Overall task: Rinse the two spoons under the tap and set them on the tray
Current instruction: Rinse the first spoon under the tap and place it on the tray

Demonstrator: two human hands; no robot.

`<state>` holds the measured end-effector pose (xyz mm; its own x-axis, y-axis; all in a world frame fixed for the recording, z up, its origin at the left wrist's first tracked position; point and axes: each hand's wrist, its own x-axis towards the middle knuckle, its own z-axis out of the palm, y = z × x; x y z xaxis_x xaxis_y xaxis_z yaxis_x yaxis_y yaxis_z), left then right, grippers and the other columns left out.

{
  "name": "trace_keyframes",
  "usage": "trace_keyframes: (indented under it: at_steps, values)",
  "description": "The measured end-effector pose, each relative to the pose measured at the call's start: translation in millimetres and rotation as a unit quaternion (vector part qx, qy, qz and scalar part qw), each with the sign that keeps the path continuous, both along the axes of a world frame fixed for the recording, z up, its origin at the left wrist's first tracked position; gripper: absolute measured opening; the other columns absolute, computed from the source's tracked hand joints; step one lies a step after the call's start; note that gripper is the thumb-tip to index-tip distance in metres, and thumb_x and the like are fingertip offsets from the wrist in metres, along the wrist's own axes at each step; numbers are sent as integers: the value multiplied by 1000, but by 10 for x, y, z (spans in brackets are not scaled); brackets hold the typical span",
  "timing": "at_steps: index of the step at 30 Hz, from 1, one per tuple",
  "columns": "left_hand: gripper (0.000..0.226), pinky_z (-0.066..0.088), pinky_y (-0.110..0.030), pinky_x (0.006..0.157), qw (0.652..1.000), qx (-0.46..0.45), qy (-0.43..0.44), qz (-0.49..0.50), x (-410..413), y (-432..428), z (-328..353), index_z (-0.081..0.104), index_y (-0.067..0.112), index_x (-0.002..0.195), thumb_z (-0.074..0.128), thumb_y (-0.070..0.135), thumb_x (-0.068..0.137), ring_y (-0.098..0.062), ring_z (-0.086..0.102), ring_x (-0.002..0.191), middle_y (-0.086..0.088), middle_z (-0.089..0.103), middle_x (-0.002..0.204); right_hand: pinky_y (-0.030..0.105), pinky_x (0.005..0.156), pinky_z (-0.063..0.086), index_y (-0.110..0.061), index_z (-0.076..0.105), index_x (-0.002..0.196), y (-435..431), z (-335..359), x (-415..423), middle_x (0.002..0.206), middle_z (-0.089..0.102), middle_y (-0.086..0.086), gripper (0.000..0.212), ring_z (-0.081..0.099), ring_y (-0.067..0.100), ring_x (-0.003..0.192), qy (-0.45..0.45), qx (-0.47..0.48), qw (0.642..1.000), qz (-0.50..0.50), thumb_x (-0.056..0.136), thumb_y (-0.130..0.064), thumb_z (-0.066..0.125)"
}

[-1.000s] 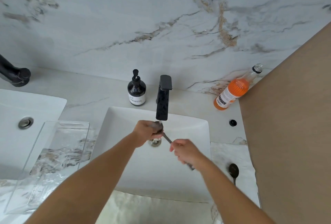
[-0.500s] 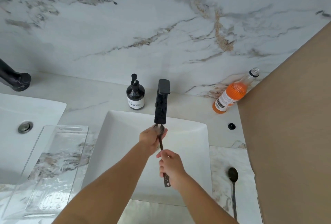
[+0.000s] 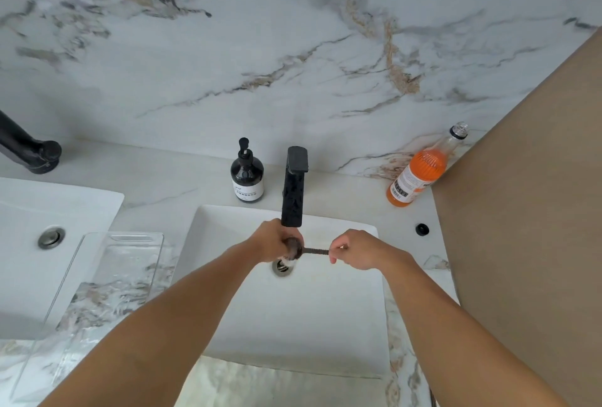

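Observation:
A dark spoon (image 3: 312,250) lies level under the spout of the black tap (image 3: 294,188), over the white sink (image 3: 351,325). My right hand (image 3: 356,248) pinches its handle end. My left hand (image 3: 273,242) is closed around the bowl, with water splashing white there above the drain (image 3: 282,267). The clear tray (image 3: 97,292) lies on the counter left of the sink with nothing on it. The second spoon is hidden behind my right forearm; only a thin handle tip (image 3: 432,401) shows at the bottom edge.
A dark soap pump bottle (image 3: 247,177) stands left of the tap. An orange drink bottle (image 3: 420,172) stands at the back right beside a tan wall panel (image 3: 521,227). A second sink (image 3: 49,227) and black tap (image 3: 29,149) are at the left.
The spoon turned from pointing toward me to lying level, handle to the right. My right hand moved right and up with the handle. My left hand stayed on the bowl under the spout.

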<state>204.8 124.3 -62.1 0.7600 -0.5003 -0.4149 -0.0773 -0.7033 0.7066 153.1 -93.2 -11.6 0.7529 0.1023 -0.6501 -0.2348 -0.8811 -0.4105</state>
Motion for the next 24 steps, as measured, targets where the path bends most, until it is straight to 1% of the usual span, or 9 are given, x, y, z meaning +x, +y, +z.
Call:
trace_keyframes:
  at_steps: [2, 5, 8, 11, 12, 14, 18, 22, 24]
  values:
    - [16, 57, -31, 69, 992, -84, 74, 63, -45, 25, -76, 75, 9, 93, 64, 0, 86, -19, 63, 73, -9, 67, 80, 34, 75, 51, -32, 69, 75, 0, -4, 23, 85, 61, -9, 27, 54, 15, 66, -26, -18, 999, 12, 93, -30, 49]
    - [15, 48, -18, 46, 922, -228, 239, 203, -134, 24, -37, 66, -3, 96, 58, 10, 98, -13, 59, 49, -14, 66, 80, 29, 64, 44, -33, 69, 72, 21, -11, 33, 68, 55, -9, 28, 48, 15, 57, -47, 25, 998, -29, 92, -28, 49]
    - [33, 33, -19, 34, 903, -207, 289, 239, -144, -3, -43, 61, 3, 88, 49, 30, 102, -11, 45, 34, -7, 62, 58, 24, 52, 38, -31, 69, 72, 39, -63, -62, 60, 50, -6, 28, 43, 15, 52, -51, 82, 992, -78, 92, -26, 51]
    - [24, 40, -22, 44, 929, -156, 271, 199, -130, 41, -1, 59, 3, 90, 49, 22, 101, -15, 52, 40, -9, 57, 59, 18, 46, 34, -28, 69, 74, 80, -197, -231, 58, 49, -6, 27, 40, 9, 46, -55, 97, 988, -106, 94, -25, 51]
    - [12, 46, -25, 50, 904, -202, 308, 219, -103, 87, 16, 60, 3, 96, 50, 10, 98, -17, 58, 49, -11, 60, 70, 17, 44, 33, -27, 68, 74, 111, -246, -285, 58, 48, -6, 28, 39, 7, 44, -60, 109, 983, -132, 94, -24, 50]
    - [27, 53, -31, 65, 833, -293, 372, 285, -23, 175, 76, 65, 6, 105, 47, -6, 89, -22, 67, 72, -12, 68, 91, 15, 42, 31, -27, 65, 71, 177, -322, -363, 57, 45, -6, 29, 36, 2, 37, -73, 137, 968, -197, 94, -23, 48]
    - [27, 53, -33, 69, 819, -258, 254, 444, 201, 181, 324, 66, 6, 100, 40, 12, 99, -25, 63, 81, -16, 68, 110, 19, 41, 33, -25, 64, 68, 298, -366, -478, 57, 46, -4, 29, 36, 5, 35, -41, 157, 962, -221, 92, -23, 48]
    - [40, 51, -31, 58, 837, -276, 163, 443, 458, -56, 796, 66, 9, 92, 51, 46, 94, -20, 64, 64, -7, 69, 81, 25, 45, 33, -20, 64, 71, 362, -353, -553, 55, 41, -1, 26, 31, 14, 42, -15, 197, 947, -251, 89, -23, 45]
    - [37, 53, -27, 50, 860, -263, 153, 409, 494, -198, 982, 64, 10, 87, 62, 47, 90, -17, 64, 54, -5, 69, 73, 25, 46, 31, -18, 63, 72, 381, -351, -588, 53, 38, -2, 26, 28, 14, 41, -11, 210, 942, -263, 90, -21, 44]
